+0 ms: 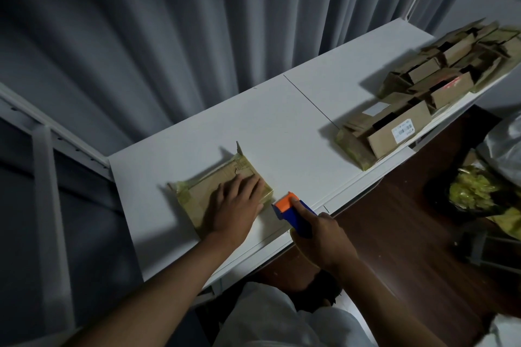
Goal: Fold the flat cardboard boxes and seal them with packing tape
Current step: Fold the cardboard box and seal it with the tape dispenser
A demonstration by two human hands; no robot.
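A cardboard box (197,191) with yellowish tape along its edges lies on the white table (282,127), near the front left. My left hand (236,203) presses flat on its top with the fingers spread straight. Just to the right of the box, my right hand (321,236) grips a blue and orange tape dispenser (293,213). The dispenser's orange head is at the box's right corner. One small flap stands up at the box's far corner.
A pile of cardboard boxes (423,93) fills the right end of the table. A bag of crumpled yellow tape scraps (476,191) sits on the dark floor to the right. Grey curtains hang behind, and white metal frames stand at both sides.
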